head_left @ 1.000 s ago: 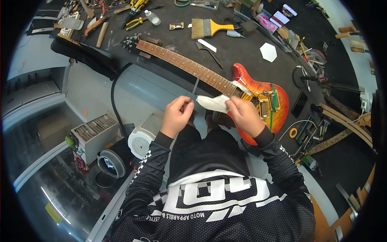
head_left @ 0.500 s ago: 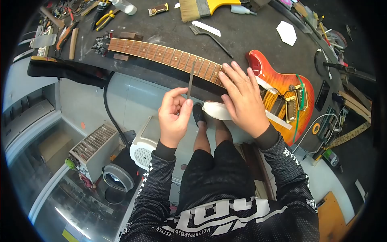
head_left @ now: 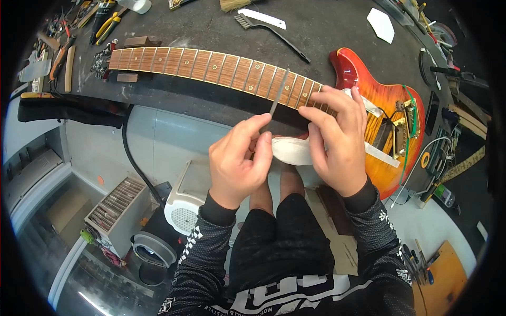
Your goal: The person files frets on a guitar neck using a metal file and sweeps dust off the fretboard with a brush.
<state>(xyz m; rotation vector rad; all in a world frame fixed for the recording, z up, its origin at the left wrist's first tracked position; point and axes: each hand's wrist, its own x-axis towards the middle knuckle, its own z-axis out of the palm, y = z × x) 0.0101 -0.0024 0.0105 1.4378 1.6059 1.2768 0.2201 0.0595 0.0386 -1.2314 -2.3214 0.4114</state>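
Note:
An electric guitar (head_left: 358, 71) with an orange-red sunburst body lies on the workbench, its fretted wooden neck (head_left: 200, 66) running to the left. Between the thumb and fingers of my left hand (head_left: 240, 158) is a thin, narrow metal file (head_left: 279, 95). It points up across the fretboard; whether it touches a fret I cannot tell. My right hand (head_left: 340, 139) is open, fingers bent and apart, over the body end of the neck. Its fingertips are at the last frets. A white-covered guitar horn (head_left: 291, 151) shows between my hands. White tape (head_left: 382, 155) crosses the body beside the exposed pickups.
Wooden blocks (head_left: 138, 41) stand by the neck near the headstock. A black wire brush (head_left: 274, 37) and a white strip (head_left: 262, 19) lie behind the neck. Pliers (head_left: 108, 27) and other tools crowd the left. A white stool (head_left: 185, 205) stands below the bench.
My left hand has moved right with the file, toward the body end of the neck. My right hand's fingers have bent from nearly flat. The view has shifted slightly.

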